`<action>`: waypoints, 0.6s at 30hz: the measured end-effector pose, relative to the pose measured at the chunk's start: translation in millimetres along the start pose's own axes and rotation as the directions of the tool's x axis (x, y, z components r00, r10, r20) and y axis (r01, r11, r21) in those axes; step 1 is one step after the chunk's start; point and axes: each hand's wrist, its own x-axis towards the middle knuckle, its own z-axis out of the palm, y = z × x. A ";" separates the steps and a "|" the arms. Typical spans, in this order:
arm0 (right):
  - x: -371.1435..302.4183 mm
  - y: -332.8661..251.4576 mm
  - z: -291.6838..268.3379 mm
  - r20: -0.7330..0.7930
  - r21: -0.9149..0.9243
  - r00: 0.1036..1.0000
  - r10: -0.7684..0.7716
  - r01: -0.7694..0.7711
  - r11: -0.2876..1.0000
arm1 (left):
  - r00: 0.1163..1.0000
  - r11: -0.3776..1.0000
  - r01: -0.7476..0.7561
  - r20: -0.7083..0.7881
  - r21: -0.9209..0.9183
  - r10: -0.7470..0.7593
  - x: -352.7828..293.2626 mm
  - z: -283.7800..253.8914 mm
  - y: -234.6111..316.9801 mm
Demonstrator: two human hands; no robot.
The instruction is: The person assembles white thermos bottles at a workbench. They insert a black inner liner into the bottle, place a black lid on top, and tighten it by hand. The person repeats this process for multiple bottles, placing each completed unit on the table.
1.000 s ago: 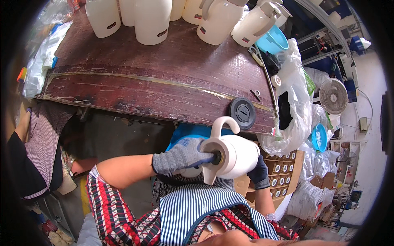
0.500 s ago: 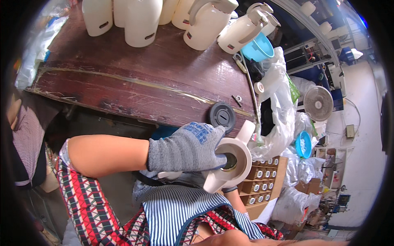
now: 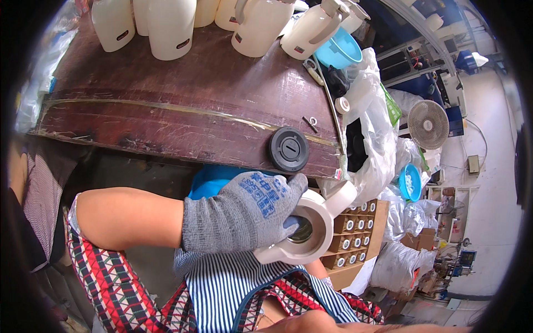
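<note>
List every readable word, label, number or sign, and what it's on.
Blue print on gray knit glove: partly legible, not transcribed.
Small dark labels on cream vacuum jugs: too small.
Red-and-white sticker at tabletop's corner: too small.

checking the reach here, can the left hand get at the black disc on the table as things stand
Probably yes: the black disc lies uncovered at the near edge of the table, just beyond the left hand, though that hand is busy at the mouth of the white jug.
</note>
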 end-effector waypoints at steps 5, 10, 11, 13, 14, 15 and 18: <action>-5.8 -1.7 1.7 -0.006 0.025 1.000 0.022 -0.022 0.999 | 0.998 0.999 -0.046 0.032 0.027 0.045 -6.2 6.9 4.0; -7.5 -5.3 3.6 0.011 0.035 1.000 0.016 -0.017 0.999 | 0.993 0.999 0.048 0.111 0.018 -0.049 -8.2 4.0 15.7; -8.7 -4.2 3.1 0.003 0.026 1.000 0.017 -0.017 1.000 | 0.994 0.999 0.033 0.100 0.015 -0.035 -7.9 7.1 12.2; -7.9 -6.1 5.7 0.020 0.023 1.000 0.008 -0.009 1.000 | 0.997 0.999 0.034 0.067 0.026 -0.035 -14.8 13.0 8.8; -7.9 -7.0 6.1 0.027 0.021 1.000 0.002 -0.003 1.000 | 0.999 1.000 0.021 0.046 -0.004 -0.021 -15.7 14.6 8.1; -6.0 -7.8 6.3 0.033 0.011 0.999 -0.004 0.003 1.000 | 1.000 0.999 0.007 0.023 -0.035 -0.006 -16.4 15.8 5.8; -4.7 -10.2 9.1 0.050 -0.014 0.999 -0.023 0.023 1.000 | 0.996 0.997 -0.055 -0.077 -0.054 0.051 -21.0 29.0 -8.7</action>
